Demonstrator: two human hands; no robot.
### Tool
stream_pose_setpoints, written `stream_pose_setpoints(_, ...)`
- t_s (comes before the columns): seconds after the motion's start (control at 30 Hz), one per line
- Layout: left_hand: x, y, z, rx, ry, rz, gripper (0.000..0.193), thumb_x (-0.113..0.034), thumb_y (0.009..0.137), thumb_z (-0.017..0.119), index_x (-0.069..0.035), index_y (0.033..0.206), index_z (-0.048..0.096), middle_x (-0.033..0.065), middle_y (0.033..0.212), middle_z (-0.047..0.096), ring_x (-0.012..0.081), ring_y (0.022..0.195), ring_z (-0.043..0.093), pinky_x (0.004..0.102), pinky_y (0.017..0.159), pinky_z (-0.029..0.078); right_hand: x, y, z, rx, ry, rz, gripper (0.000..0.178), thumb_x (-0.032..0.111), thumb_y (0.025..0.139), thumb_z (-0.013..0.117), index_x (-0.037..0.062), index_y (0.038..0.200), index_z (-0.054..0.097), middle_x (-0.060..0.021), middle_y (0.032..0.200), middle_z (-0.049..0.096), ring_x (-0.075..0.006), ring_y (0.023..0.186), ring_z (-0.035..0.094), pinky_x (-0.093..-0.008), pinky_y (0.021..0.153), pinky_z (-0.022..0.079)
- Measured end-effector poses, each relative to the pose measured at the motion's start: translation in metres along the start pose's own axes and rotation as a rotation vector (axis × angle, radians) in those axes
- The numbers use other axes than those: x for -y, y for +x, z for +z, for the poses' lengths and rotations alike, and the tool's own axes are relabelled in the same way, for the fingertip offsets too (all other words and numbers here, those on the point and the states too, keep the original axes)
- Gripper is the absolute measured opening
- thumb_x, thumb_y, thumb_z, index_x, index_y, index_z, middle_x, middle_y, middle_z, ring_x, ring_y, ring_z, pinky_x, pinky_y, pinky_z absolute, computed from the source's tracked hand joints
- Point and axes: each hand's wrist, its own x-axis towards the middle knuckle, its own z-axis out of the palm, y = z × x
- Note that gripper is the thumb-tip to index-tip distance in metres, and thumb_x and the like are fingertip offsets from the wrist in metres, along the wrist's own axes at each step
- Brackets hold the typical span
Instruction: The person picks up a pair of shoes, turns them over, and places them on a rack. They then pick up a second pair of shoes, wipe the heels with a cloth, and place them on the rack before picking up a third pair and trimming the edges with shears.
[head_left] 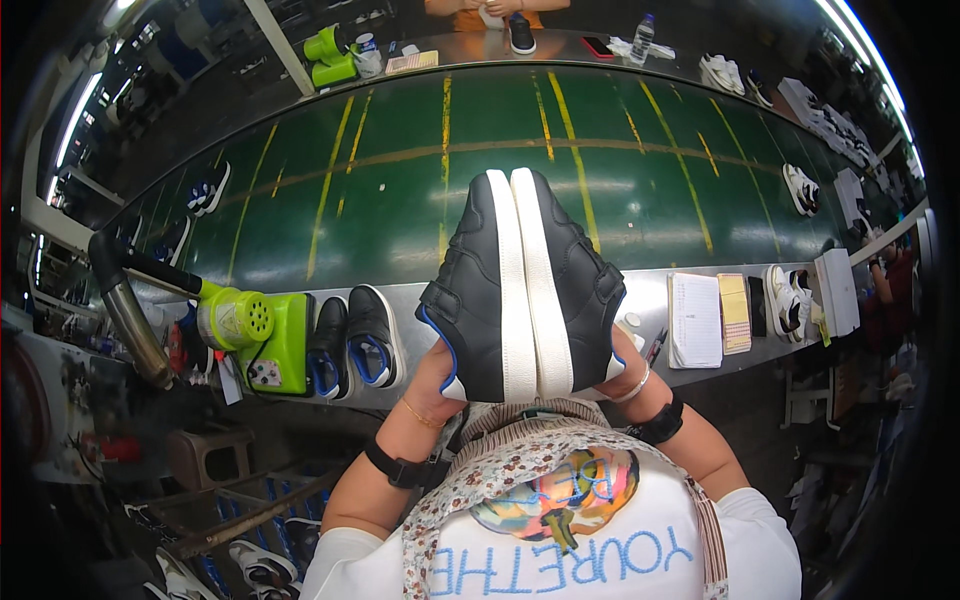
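Two black sneakers with thick white soles and blue linings are held up in front of me, soles pressed side by side and toes pointing away. My left hand [432,385] grips the left sneaker [472,275] at its heel end, with the fingers partly hidden by the shoe. On the other side, my right hand [627,375] holds the heel end of the right sneaker [573,275], its fingers mostly hidden too. Left of them, another pair of black sneakers [372,335] with blue linings stands on the metal bench edge [425,290].
A green conveyor belt [390,215] with yellow lines runs across. To the left stand a lime-green machine [275,340] and a metal pipe [135,330]. A notebook [694,320] and white sneakers [787,303] lie at right. Opposite, a person [495,14] handles a shoe.
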Motion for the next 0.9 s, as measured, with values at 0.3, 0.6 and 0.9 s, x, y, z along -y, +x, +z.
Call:
stream_pose_setpoints(0.3, -0.001, -0.008, -0.013, -0.012, 0.313, 0.046, 0.039, -0.009, 0.087, 0.049, -0.002, 0.125, 0.044, 0.0096, 0.125, 0.049, 0.0196, 0.113, 0.050, 0.0329, 0.094, 0.042, 0.005, -0.014, 0.014, -0.016, -0.216, -0.045, 0.046, 0.008, 0.087, 0.044, 0.0055, 0.131, 0.035, -0.0099, 0.125, 0.048, -0.0194, 0.110, 0.051, -0.0327, 0.093, 0.043)
stream_pose_setpoints(0.6, 0.000, -0.014, 0.001, -0.029, 0.253, 0.058, 0.048, -0.004, 0.086, 0.048, -0.008, 0.132, 0.036, 0.0080, 0.127, 0.047, 0.0206, 0.113, 0.049, 0.0340, 0.094, 0.042, 0.001, -0.011, 0.021, -0.032, -0.132, -0.034, 0.046, 0.008, 0.088, 0.050, 0.0019, 0.131, 0.034, -0.0103, 0.127, 0.045, -0.0188, 0.111, 0.050, -0.0313, 0.094, 0.041)
stream_pose_setpoints(0.9, -0.004, -0.016, 0.009, -0.011, 0.031, 0.007, 0.049, -0.006, 0.087, 0.047, -0.011, 0.134, 0.032, 0.0081, 0.128, 0.046, 0.0209, 0.113, 0.049, 0.0351, 0.095, 0.041, 0.004, -0.008, 0.024, -0.063, -0.022, 0.025, 0.045, 0.011, 0.090, 0.046, 0.0028, 0.132, 0.033, -0.0099, 0.128, 0.045, -0.0193, 0.113, 0.048, -0.0312, 0.095, 0.040)
